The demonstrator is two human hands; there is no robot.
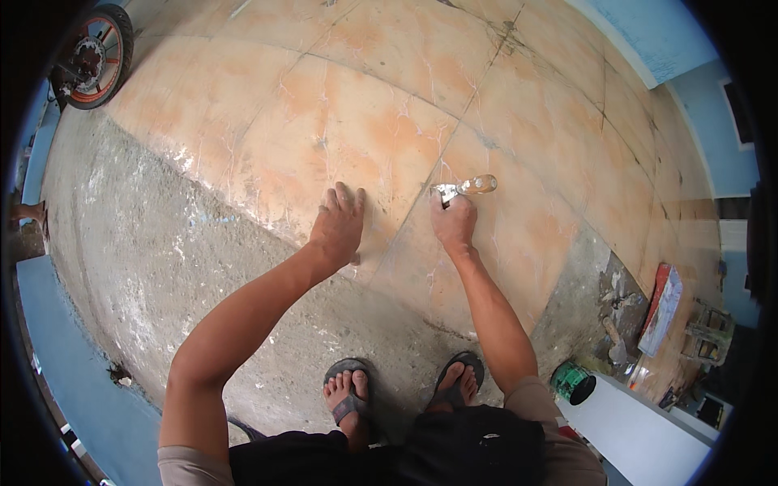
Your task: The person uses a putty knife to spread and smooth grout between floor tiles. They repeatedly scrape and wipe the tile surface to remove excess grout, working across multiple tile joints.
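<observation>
I am squatting over a floor of large orange marbled tiles (356,105). My left hand (338,224) lies flat on a tile, fingers together, holding nothing. My right hand (453,223) grips a small scraper (466,188) with a metal blade and a clear amber handle; its blade touches the joint line between two tiles. The handle sticks out to the right above my knuckles. My feet in sandals (350,393) rest on bare grey cement below the tiles.
Bare cement floor (154,267) lies to the left and front. A motorbike wheel (93,57) stands at the far left. At right sit a green can (572,382), a trowel (616,340) on mortar, a red-edged board (662,308), a white slab (640,433) and blue walls.
</observation>
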